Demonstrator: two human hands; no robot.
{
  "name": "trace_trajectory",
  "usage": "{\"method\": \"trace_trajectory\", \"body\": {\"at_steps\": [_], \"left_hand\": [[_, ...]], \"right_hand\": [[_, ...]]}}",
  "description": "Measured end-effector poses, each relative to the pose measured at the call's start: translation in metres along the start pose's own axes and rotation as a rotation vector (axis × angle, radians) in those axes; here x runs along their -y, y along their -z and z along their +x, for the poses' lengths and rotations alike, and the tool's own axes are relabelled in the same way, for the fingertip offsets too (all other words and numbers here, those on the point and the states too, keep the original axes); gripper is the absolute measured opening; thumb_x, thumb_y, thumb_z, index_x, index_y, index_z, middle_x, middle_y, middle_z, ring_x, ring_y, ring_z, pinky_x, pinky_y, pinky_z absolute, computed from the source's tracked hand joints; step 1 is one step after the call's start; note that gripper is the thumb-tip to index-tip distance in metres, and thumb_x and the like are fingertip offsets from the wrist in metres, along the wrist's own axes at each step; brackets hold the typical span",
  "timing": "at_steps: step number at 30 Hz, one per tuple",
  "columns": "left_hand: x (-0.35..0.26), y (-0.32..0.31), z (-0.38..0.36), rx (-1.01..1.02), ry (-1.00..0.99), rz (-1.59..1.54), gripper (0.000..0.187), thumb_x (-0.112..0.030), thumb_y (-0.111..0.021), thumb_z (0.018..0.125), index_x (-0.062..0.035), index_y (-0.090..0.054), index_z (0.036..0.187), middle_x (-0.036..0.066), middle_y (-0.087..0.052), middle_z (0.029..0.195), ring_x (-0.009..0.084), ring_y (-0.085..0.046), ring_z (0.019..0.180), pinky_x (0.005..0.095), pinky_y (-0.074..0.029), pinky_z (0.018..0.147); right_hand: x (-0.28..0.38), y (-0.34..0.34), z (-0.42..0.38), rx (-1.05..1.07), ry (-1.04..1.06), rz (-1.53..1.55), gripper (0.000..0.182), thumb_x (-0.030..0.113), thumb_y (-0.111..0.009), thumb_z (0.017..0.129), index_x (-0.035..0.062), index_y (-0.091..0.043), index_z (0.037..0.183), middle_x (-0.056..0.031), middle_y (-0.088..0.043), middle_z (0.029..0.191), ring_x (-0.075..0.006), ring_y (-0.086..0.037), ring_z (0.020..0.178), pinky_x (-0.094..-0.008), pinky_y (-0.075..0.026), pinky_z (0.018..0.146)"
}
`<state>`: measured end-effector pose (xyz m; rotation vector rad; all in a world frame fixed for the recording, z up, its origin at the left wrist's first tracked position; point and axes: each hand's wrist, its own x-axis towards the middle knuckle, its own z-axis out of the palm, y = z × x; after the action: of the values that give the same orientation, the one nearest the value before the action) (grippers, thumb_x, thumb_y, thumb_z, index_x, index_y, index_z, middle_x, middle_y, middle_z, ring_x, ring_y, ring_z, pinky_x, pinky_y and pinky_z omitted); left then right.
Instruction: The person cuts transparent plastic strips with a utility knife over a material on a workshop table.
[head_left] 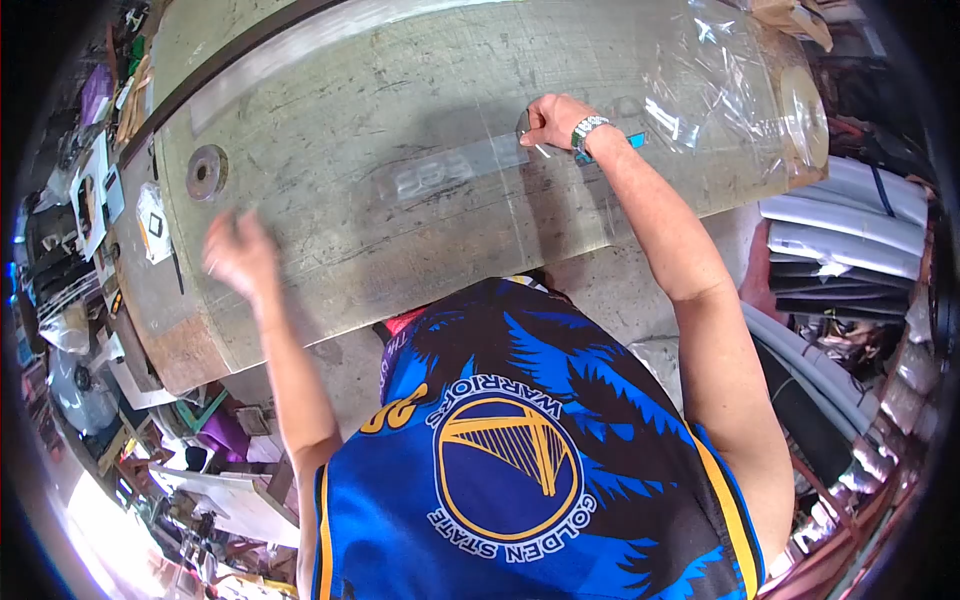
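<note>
A clear plastic strip (440,172) lies flat across the middle of the worn table (350,240). My right hand (558,122) is at the strip's right end, its fingers pinched together near a small white piece (543,151); what they hold is too small to make out. Beside that wrist, partly under it, lies a blue item (637,141). My left hand (241,252) is raised over the table's left part, blurred by motion, below a round ring-shaped disc (207,172). The state of its fingers is unclear.
Crumpled clear plastic (672,122) covers part of the table's right side. A small plastic packet (154,223) lies at the left edge. A dark bar (235,50) crosses the back left. Rolled sheets (845,235) are stacked off the right edge; cluttered shelves stand at left.
</note>
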<state>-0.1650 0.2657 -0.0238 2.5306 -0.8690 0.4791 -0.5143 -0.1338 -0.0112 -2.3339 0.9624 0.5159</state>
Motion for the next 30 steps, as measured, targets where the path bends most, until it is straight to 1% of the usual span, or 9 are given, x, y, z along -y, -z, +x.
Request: {"method": "trace_trajectory", "body": {"at_steps": [3,4,8,13,17,18,21,23,30], "left_hand": [[-0.175,-0.013,-0.007,0.458,-0.424,-0.422,0.039,-0.017,-0.076,0.085,-0.0161,-0.073,0.123,0.012,-0.062,0.142,0.0356,-0.049,0.136,0.0488,-0.035,0.116],[-0.21,-0.027,-0.01,0.56,-0.573,-0.476,0.04,-0.015,-0.076,0.085,-0.0198,-0.073,0.124,0.009,-0.055,0.151,0.0359,-0.042,0.142,0.0487,-0.033,0.118],[-0.28,-0.074,-0.014,0.856,-0.699,-0.469,0.042,-0.011,-0.078,0.084,-0.0263,-0.075,0.123,0.005,-0.039,0.163,0.0369,-0.027,0.152,0.0504,-0.027,0.123],[-0.295,-0.075,-0.004,0.985,-0.775,-0.385,0.045,-0.008,-0.079,0.082,-0.0306,-0.077,0.12,0.004,-0.031,0.169,0.0386,-0.018,0.156,0.0538,-0.022,0.126],[-0.293,-0.085,-0.002,1.013,-0.79,-0.352,0.045,-0.015,-0.081,0.081,-0.037,-0.077,0.12,0.002,-0.03,0.169,0.0388,-0.015,0.158,0.0537,-0.018,0.127],[-0.294,-0.085,-0.002,1.032,-0.777,-0.342,0.044,-0.016,-0.081,0.082,-0.0379,-0.077,0.12,0.001,-0.028,0.17,0.0381,-0.012,0.158,0.0539,-0.018,0.127],[-0.298,-0.079,-0.001,1.061,-0.747,-0.298,0.042,-0.018,-0.082,0.083,-0.0381,-0.076,0.12,0.0,-0.026,0.171,0.0375,-0.01,0.159,0.0539,-0.016,0.128],[-0.298,-0.08,-0.004,1.064,-0.714,-0.321,0.042,-0.02,-0.081,0.083,-0.0384,-0.076,0.121,-0.001,-0.024,0.171,0.0375,-0.009,0.159,0.0546,-0.015,0.128],[-0.296,-0.082,-0.004,1.089,-0.707,-0.33,0.045,-0.018,-0.081,0.083,-0.0371,-0.075,0.123,-0.002,-0.022,0.172,0.0382,-0.008,0.159,0.0578,-0.014,0.128]], "right_hand": [[-0.002,-0.007,-0.002,0.001,-0.002,0.017,0.039,0.043,-0.087,0.079,0.0087,-0.069,0.084,-0.0091,-0.073,0.085,-0.027,-0.07,0.082,-0.0419,-0.054,0.074],[0.001,-0.003,-0.004,0.02,-0.023,0.017,0.038,0.043,-0.087,0.079,0.0096,-0.071,0.087,-0.0095,-0.075,0.093,-0.0286,-0.071,0.089,-0.0424,-0.055,0.079],[0.001,0.001,-0.005,0.029,-0.019,-0.035,0.038,0.046,-0.086,0.08,0.0142,-0.076,0.099,-0.0099,-0.077,0.104,-0.0312,-0.072,0.102,-0.0448,-0.056,0.086],[0.002,0.002,-0.009,0.029,0.0,-0.043,0.04,0.048,-0.083,0.081,0.0165,-0.077,0.104,-0.009,-0.076,0.111,-0.032,-0.071,0.109,-0.0464,-0.056,0.089],[-0.002,-0.003,-0.008,0.026,-0.01,-0.085,0.049,0.049,-0.079,0.085,0.0134,-0.072,0.117,-0.013,-0.074,0.118,-0.034,-0.071,0.112,-0.0475,-0.056,0.092],[-0.004,-0.002,-0.018,-0.035,0.041,-0.063,0.042,0.043,-0.078,0.086,0.0108,-0.07,0.111,-0.0131,-0.074,0.111,-0.0343,-0.07,0.108,-0.0469,-0.055,0.089],[-0.031,-0.024,-0.046,-0.738,0.377,0.097,0.025,0.031,-0.075,0.087,0.0104,-0.068,0.099,-0.0105,-0.071,0.1,-0.0325,-0.067,0.101,-0.0461,-0.053,0.087],[-0.049,-0.027,-0.077,-0.816,0.321,0.169,0.014,0.021,-0.072,0.086,0.0115,-0.064,0.092,-0.0092,-0.065,0.09,-0.0314,-0.063,0.095,-0.045,-0.05,0.086],[-0.11,-0.066,-0.116,-0.728,0.22,0.039,0.016,0.007,-0.067,0.09,0.0105,-0.061,0.104,-0.0093,-0.06,0.121,-0.0357,-0.063,0.093,-0.0485,-0.051,0.081]]}}
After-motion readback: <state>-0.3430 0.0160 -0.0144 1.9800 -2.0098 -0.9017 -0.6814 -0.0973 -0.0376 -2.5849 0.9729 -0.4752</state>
